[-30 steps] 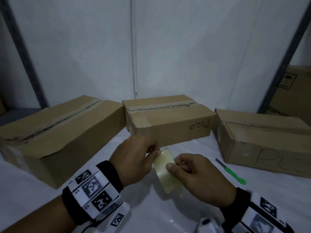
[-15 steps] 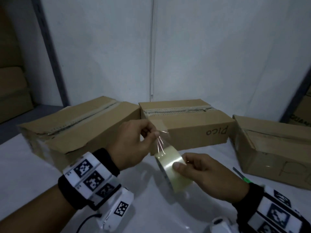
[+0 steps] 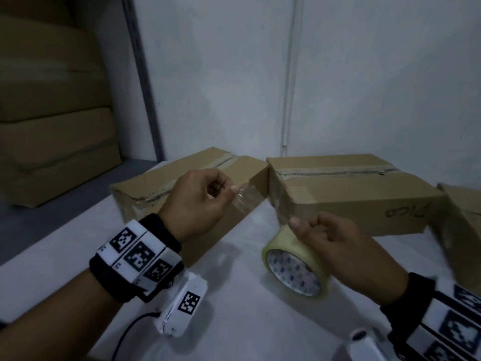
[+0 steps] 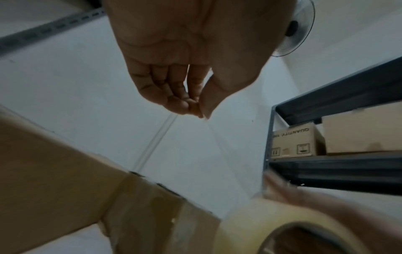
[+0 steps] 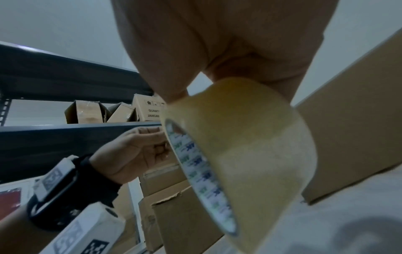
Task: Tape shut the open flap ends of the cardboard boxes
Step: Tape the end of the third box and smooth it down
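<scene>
— Head view: what is each grip holding?
— The left hand [image 3: 197,201] is pinching the tape end [image 3: 246,198]; the right hand [image 3: 338,246] is gripping the tape roll [image 3: 294,269] above the white surface [image 3: 234,321], before two cardboard boxes [image 3: 346,194].

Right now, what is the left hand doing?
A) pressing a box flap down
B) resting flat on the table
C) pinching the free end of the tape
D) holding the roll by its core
C: the left hand pinches the clear strip's end, pulled off the tape roll that the right hand holds.
</scene>
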`<action>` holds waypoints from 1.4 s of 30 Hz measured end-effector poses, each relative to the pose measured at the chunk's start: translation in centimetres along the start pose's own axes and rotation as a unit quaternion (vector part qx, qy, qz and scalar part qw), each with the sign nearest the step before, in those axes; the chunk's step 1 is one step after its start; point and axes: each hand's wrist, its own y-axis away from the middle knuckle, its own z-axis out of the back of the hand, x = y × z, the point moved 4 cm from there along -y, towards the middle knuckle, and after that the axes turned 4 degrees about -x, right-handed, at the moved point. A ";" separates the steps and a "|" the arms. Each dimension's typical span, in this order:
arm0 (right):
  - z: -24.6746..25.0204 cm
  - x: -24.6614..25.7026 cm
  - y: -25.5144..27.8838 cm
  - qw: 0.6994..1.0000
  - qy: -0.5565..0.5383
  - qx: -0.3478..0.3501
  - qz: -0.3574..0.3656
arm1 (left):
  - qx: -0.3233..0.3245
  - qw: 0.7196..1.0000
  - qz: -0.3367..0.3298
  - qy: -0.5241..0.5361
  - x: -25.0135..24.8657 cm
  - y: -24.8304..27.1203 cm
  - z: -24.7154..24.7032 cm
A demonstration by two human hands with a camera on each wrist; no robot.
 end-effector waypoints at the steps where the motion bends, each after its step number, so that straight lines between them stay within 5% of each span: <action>1: -0.8 0.4 -0.2 1.000 -0.009 0.015 0.010 | -0.006 1.000 0.018 0.001 0.9 -0.1 0.7; 19: -12.1 3.0 -5.0 0.991 -0.047 0.111 0.054 | 0.016 0.981 0.191 -0.026 11.3 -0.3 8.0; 31: -12.9 2.2 -5.7 0.992 -0.042 0.108 0.049 | 0.030 0.983 0.179 -0.041 12.4 -0.3 7.6; 42: -13.3 1.7 -5.2 0.992 -0.024 0.111 0.047 | -0.018 0.964 0.157 -0.212 12.3 0.4 7.2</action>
